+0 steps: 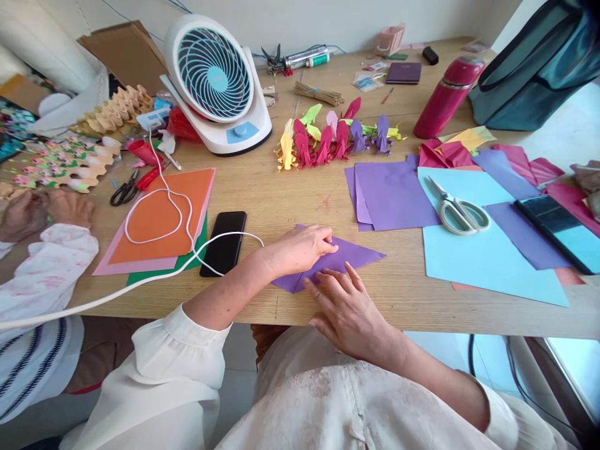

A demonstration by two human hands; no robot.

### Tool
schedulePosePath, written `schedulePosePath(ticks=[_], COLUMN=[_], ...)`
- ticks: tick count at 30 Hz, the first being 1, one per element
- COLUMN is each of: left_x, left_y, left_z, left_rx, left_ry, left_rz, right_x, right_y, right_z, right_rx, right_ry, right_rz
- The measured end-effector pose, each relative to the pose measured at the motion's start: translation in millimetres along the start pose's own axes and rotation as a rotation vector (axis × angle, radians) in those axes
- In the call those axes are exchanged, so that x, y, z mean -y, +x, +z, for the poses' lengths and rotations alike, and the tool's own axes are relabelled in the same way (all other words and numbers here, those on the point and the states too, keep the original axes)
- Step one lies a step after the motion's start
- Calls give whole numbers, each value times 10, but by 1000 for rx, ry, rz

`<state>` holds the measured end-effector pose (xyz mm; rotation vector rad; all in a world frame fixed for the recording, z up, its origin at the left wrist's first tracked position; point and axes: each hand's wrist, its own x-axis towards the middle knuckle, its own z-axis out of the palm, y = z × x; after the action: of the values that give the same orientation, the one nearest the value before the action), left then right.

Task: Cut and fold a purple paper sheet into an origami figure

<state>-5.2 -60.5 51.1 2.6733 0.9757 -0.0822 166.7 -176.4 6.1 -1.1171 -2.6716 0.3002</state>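
A folded purple sheet of paper [363,252] lies flat on the wooden table in front of me, with a pointed end to the right. My left hand [302,250] rests over its left part, fingers curled together and pressed on the paper near its upper fold. The fingertips partly hide what they grip. Lower down, my right hand [349,309] lies with spread fingers, its tips touching the paper's lower edge. Both hands cover much of the sheet's middle.
Left of my hands are a black phone [224,244], a white cable [140,300] and orange paper [159,215]. Purple sheets [394,197], scissors [462,215] and blue paper [487,269] lie right. Behind stand folded paper figures [323,145], a fan [213,81] and a bottle [447,97]. Another person's hands [70,207] rest left.
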Motion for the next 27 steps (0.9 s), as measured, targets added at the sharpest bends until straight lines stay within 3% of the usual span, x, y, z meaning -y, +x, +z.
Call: schedulePosePath(ticks=[9,14,17,22,24,27], left_x=[30,-3,-103,-261,-271,-238], left_y=[-20,-66,-123,-215,-233,-242], left_z=[51,133,241,479,542,580], left_rx=[-2,-47,-109,-217,-220,-232], left_ry=[7,15,57,116,138,148], left_rz=[18,-20,-64,-155,-156,-114], right_x=[15,2,-104,-552,-720,-822], right_y=[21,30,-41,-161,-156,-104], right_z=[63,4,-68,-230,-260,-242], right_rx=[-17,-22,-119,-284,-282,-255], right_ry=[-48,48,107,73,39,-47], right_rz=[1,-175,-224,116,267,351])
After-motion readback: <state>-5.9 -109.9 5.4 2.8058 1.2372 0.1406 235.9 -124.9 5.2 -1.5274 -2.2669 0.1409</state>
